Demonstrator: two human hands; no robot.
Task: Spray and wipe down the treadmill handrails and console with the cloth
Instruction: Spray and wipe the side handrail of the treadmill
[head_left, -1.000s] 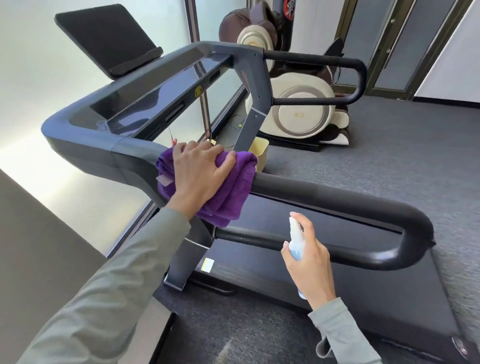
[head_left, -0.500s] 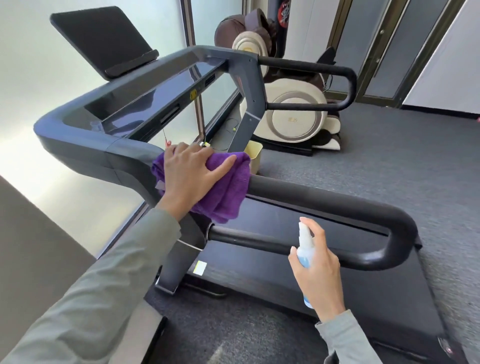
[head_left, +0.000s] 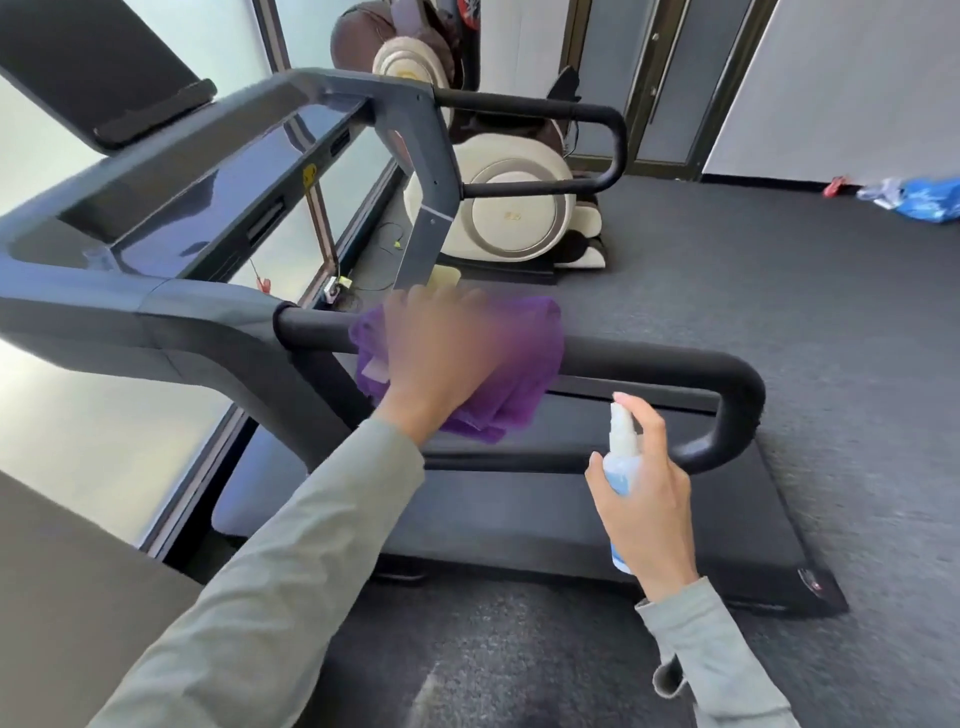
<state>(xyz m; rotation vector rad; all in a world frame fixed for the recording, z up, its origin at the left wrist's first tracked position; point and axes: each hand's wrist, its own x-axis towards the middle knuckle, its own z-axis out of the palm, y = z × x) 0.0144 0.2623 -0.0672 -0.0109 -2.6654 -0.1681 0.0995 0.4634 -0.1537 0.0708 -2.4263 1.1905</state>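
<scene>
A purple cloth is draped over the near black handrail of the treadmill. My left hand lies on top of the cloth and presses it on the rail; both are motion-blurred. My right hand grips a small blue spray bottle with a white nozzle, held upright in front of the rail's curved end, index finger on top of the nozzle. The glossy console runs up to the left, with a tablet holder above it. The far handrail loops behind.
The treadmill belt deck lies below the rail. A cream and brown massage chair stands behind the treadmill. A frosted glass wall runs along the left. Blue bags lie on the grey carpet at far right.
My left hand has slid the cloth to the right, from the console corner onto the padded handrail. The right hand with the bottle stays in about the same spot.
</scene>
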